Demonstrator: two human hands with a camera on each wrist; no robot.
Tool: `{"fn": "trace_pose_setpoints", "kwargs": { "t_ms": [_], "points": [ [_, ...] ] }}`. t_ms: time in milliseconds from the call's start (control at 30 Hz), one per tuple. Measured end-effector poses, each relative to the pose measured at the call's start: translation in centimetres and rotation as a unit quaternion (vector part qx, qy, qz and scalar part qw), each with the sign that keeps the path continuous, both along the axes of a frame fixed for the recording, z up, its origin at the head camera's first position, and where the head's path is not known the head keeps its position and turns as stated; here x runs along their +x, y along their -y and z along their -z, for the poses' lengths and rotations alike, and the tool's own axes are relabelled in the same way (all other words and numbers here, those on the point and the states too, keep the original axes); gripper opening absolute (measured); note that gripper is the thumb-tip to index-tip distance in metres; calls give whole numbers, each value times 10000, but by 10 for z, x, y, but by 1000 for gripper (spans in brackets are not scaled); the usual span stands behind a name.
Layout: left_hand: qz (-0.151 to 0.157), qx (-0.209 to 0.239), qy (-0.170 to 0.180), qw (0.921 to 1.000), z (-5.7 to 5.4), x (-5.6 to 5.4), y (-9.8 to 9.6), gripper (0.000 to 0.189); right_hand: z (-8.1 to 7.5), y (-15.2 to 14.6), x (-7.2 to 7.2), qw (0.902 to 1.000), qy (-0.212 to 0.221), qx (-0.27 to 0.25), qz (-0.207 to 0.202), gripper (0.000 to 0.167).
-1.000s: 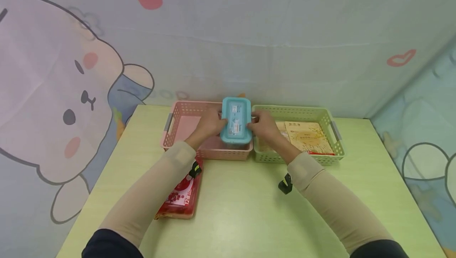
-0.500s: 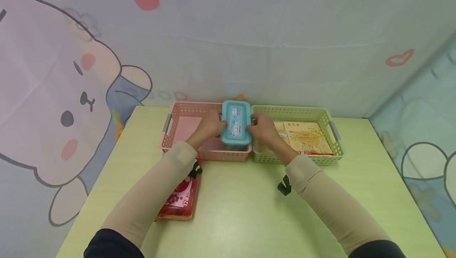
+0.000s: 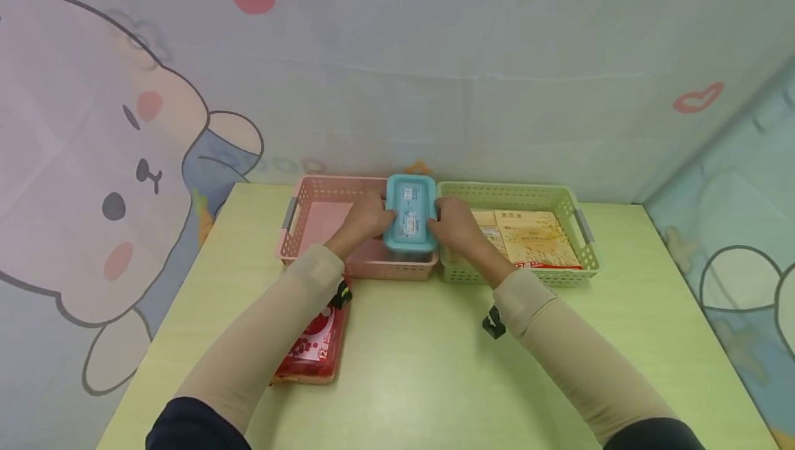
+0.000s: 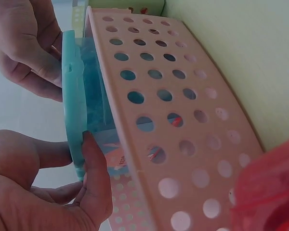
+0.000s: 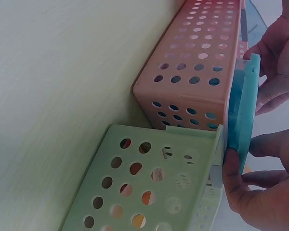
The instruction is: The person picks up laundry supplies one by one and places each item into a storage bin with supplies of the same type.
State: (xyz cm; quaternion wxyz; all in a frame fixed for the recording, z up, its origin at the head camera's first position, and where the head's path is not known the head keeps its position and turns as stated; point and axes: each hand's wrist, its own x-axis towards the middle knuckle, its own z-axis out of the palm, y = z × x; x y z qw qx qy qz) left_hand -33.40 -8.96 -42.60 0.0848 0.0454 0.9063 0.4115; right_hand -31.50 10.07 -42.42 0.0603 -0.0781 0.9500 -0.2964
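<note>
A food container with a light blue lid and a clear body stands in the right end of the pink basket, its lid above the rim. At the lid's left edge, my left hand grips it between thumb and fingers. My right hand holds the opposite edge, over the side of the green basket. In the left wrist view, the container's clear wall reaches down behind the perforated basket side. From the right wrist, the thumb and fingers of my right hand show at the lid.
Flat beige packages with red edging lie in the green basket, right against the pink one. A red package rests on the table, partly under my left forearm. Behind the baskets hangs a printed cloth.
The container's lid sits slightly lower against the pink basket than a second ago. Both hands stay at its edges, the right one a little further left. The head view has shifted slightly.
</note>
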Motion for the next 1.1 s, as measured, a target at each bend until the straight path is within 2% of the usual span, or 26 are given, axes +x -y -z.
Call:
{"fn": "trace_pose_setpoints", "kwargs": {
  "t_ms": [267,467,867,1100],
  "points": [
    [-22,-86,2,10000,2,-1,-2,42,3,-4,-2,9999,-40,90,-112,21],
    [-54,-383,-70,9992,0,0,-3,42,4,-4,-1,9997,-130,-39,-193,19],
    [-103,-527,62,9985,0,1,-1,55,7,-4,-2,9994,-140,-194,-261,21],
    [1,-559,-22,9984,0,-3,0,52,4,-5,-1,9993,-143,-207,-263,31]
  ]
}}
